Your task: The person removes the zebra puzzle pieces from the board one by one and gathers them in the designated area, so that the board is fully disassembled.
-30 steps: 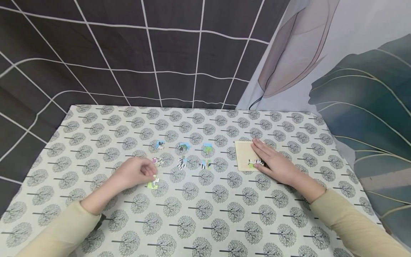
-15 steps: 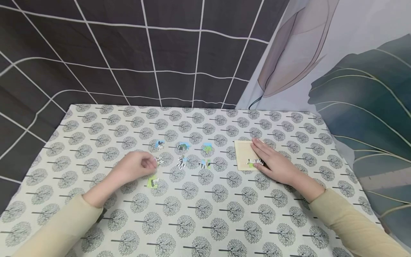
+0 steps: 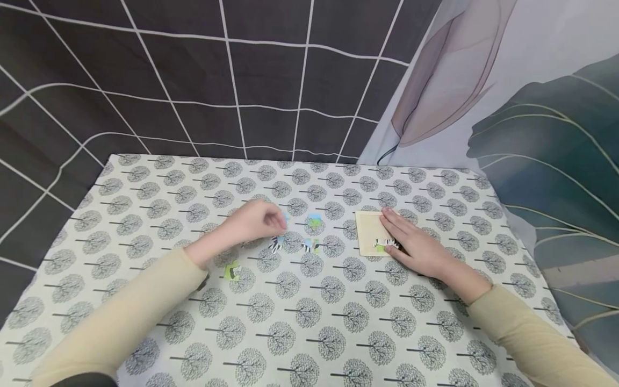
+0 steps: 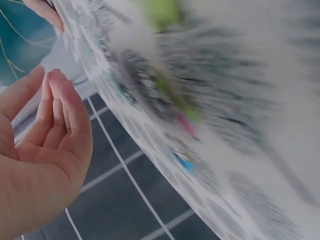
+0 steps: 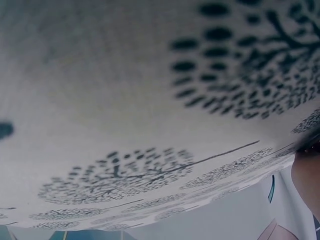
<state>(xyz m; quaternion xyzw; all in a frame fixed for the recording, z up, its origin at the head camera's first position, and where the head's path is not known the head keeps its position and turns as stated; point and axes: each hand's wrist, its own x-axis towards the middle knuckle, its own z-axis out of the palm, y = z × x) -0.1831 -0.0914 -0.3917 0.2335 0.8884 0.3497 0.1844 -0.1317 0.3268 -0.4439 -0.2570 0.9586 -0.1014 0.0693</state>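
Note:
My left hand (image 3: pixel 256 220) hovers over the back of the loose jigsaw pieces, fingers loosely bent. In the left wrist view, nothing shows between thumb and fingertips. Just beyond the fingers, a blue piece (image 3: pixel 287 217) is partly hidden. Near the hand lie a striped piece (image 3: pixel 276 244), a blue-and-green piece (image 3: pixel 314 220) and a blue, striped and green piece (image 3: pixel 311 245). A green piece (image 3: pixel 231 271) lies closer to me. My right hand (image 3: pixel 411 242) rests, fingers extended, on a pale wooden puzzle tray (image 3: pixel 368 228). A zebra-striped piece (image 3: pixel 383 243) sits inside, partly under the thumb.
A tree-print cloth (image 3: pixel 309 322) covers the table. Behind it hangs a dark curtain (image 3: pixel 266 75) with white grid lines. A leaf-patterned curtain (image 3: pixel 556 150) hangs at the right. My left hand and forearm hide part of the piece area.
My left hand has moved right and away from me, from the left column of pieces to the middle one. The right hand stays on the tray.

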